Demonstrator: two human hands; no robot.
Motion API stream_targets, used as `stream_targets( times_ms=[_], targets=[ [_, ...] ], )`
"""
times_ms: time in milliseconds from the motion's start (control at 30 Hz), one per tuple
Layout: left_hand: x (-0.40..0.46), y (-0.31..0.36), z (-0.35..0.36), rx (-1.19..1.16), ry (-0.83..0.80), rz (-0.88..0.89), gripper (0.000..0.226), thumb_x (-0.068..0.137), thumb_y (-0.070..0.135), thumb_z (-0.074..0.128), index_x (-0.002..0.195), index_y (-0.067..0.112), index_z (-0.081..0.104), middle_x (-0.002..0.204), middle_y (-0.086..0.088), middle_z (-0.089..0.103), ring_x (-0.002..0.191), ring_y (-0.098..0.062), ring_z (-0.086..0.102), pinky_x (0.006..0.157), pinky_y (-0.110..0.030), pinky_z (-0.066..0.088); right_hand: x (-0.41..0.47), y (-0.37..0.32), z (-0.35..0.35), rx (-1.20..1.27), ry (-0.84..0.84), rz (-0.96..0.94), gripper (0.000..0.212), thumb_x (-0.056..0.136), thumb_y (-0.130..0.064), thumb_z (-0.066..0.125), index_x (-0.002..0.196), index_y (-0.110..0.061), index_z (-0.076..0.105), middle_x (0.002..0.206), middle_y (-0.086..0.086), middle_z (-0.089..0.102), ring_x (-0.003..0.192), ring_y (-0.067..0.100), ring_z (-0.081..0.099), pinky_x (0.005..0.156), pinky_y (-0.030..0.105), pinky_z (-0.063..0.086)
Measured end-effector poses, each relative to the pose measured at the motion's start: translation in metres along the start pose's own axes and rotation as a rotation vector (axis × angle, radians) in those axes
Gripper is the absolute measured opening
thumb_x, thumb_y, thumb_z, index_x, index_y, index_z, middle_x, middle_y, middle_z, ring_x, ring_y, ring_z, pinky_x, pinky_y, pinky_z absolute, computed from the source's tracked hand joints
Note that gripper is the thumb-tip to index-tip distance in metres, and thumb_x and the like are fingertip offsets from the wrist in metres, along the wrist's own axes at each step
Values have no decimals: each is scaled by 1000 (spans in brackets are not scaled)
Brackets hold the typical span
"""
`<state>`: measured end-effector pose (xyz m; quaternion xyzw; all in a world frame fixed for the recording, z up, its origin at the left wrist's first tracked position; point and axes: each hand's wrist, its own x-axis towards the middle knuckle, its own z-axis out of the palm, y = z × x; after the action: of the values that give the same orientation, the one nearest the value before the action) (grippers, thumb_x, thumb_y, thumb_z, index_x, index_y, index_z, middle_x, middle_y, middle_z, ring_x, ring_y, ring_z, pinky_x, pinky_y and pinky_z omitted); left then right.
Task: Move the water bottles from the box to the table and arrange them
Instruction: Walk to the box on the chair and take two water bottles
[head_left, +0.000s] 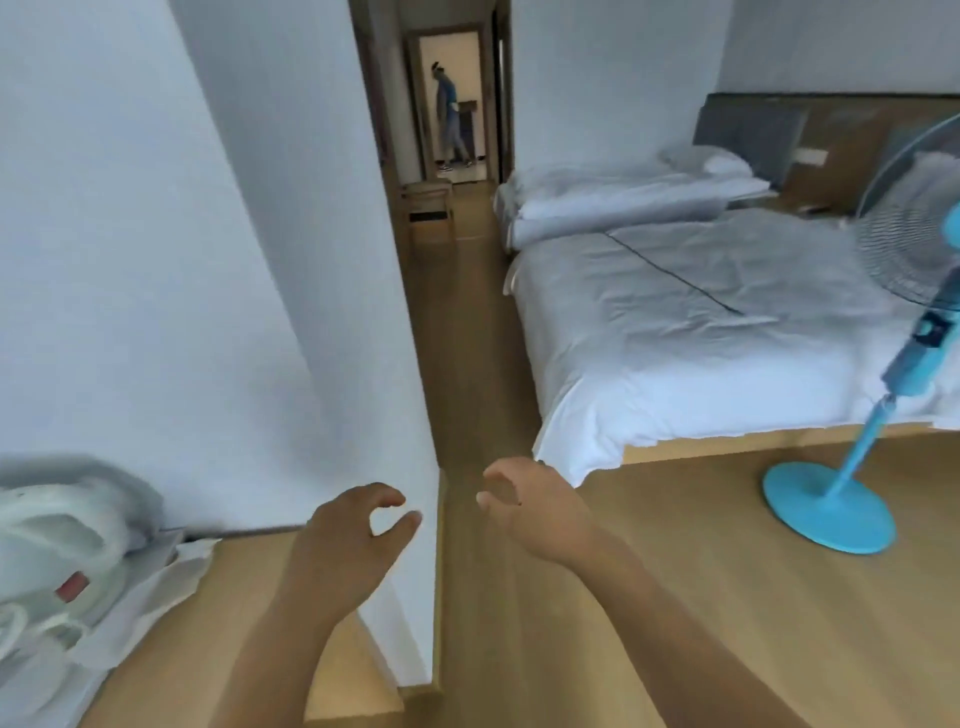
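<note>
Both hands are raised empty-handed over a wooden floor (675, 597) in a bedroom. The left hand (348, 545) hangs in front of a white wall corner (415, 415), its fingers loosely curled and holding nothing. The right hand (530, 514) hangs just beside it, fingers likewise loosely curled and empty. No bottles or box are in view. A table (244, 587) edge shows at lower left, bearing a white kettle (57, 545) on a white cloth (156, 587). A bed (701, 338) with white sheets stands to the right, a blue fan (841, 493) near its foot. Down the hallway, a person (451, 119) stands in a far doorway.
</note>
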<state>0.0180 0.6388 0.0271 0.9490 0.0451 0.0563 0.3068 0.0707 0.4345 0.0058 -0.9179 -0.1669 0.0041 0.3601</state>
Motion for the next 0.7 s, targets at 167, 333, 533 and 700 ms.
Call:
stream_targets(
  times_ms=[167, 333, 533, 700],
  targets=[
    [71, 51, 77, 145, -173, 66, 36, 88, 52, 54, 119, 34, 54, 128, 15, 55, 115, -6, 53, 93, -22, 40, 16, 83, -52, -101, 11, 168, 47, 94, -37, 48, 136, -16, 43, 139, -2, 45, 125, 14, 41, 97, 25, 34],
    [135, 72, 119, 164, -263, 81, 46, 88, 53, 54, 128, 30, 49, 136, 11, 52, 123, -11, 51, 100, -28, 42, 56, 128, -69, -102, 9, 239, 48, 95, -33, 49, 139, -15, 39, 140, 1, 43, 126, 15, 40, 102, 30, 37],
    [231, 74, 138, 164, -270, 112, 47, 88, 51, 56, 129, 30, 48, 136, 10, 52, 123, -13, 51, 100, -28, 44, 144, 150, -61, -127, -15, 223, 49, 95, -33, 47, 140, -15, 37, 143, 0, 39, 129, 16, 35, 105, 29, 32],
    [335, 71, 142, 242, -266, 164, 49, 91, 48, 54, 133, 25, 46, 137, 8, 51, 122, -13, 52, 95, -26, 44, 249, 159, -58, -226, -37, 199, 50, 96, -31, 44, 142, -14, 34, 147, 1, 36, 133, 17, 31, 107, 31, 29]
  ],
)
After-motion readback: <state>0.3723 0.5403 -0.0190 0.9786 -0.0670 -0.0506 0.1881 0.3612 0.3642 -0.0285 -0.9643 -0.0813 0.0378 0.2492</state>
